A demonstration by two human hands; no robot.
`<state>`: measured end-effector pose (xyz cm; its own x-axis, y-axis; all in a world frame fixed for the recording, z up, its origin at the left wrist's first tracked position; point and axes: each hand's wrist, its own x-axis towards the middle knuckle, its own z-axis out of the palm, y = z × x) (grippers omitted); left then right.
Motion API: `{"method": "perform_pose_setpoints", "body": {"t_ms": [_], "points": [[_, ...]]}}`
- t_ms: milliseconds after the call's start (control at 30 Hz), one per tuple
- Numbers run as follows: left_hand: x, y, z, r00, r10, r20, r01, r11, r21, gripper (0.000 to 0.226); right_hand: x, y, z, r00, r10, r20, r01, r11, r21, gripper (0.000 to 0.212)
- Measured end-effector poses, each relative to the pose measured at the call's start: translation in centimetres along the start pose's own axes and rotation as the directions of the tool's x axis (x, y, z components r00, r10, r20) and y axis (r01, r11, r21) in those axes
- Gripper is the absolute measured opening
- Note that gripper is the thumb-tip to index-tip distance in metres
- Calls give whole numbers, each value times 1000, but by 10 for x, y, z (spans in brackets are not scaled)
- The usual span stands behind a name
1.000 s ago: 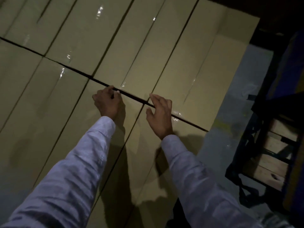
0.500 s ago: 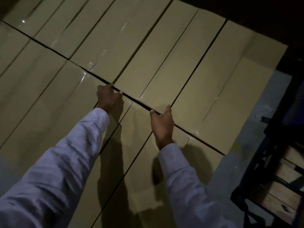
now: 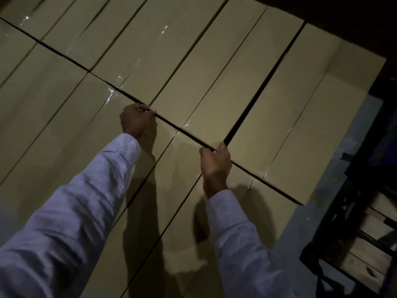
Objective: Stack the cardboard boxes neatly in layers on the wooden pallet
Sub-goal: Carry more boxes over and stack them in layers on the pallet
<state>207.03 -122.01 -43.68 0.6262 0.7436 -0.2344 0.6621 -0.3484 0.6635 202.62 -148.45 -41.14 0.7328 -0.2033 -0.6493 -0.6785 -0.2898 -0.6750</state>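
Head view: a flat layer of cardboard boxes seen from above; I place every item against the dark seam (image 3: 184, 131) between the two rows.
Near box (image 3: 182, 164): lies flat on my side of the seam, its far edge along it, with neighbours close on both sides.
Left hand (image 3: 137, 119): at the seam, fingers curled over the near box's far edge at its left corner.
Right hand (image 3: 216, 163): further right along the seam, gripping the same edge, fingertips down in the seam.
Handling, as I judge it: a long, stiff carton, awkward for one hand; weight cannot be read. The glossy tape (image 3: 111, 93) at the box ends looks slippery, so I would hold bare cardboard at the corners.
Far row (image 3: 214, 67): beyond the seam, boxes side by side; one open gap (image 3: 257, 93) runs away from the seam just past the right hand.
Floor (image 3: 322, 211): grey, off the seam's right end.
Wooden slats (image 3: 376, 267): in a dark frame, beyond that floor.
Pallet under the boxes: hidden.
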Motion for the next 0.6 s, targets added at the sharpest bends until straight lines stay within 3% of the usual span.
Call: {"method": "perform_pose_setpoints", "body": {"t_ms": [133,400,600], "points": [[-1,-1,-3,1000,-8,-3,8,1000,6,25,-2,6,0,1000,-27,6,28,999,-20,79],[-21,12,3,990,-12,-143,16,1000,26,22,5,14,-8,993,-114,24,116,984,-134,71],[-24,7,3,995,58,-86,-48,993,111,31,3,11,-14,975,-198,103,216,955,-203,71]]}}
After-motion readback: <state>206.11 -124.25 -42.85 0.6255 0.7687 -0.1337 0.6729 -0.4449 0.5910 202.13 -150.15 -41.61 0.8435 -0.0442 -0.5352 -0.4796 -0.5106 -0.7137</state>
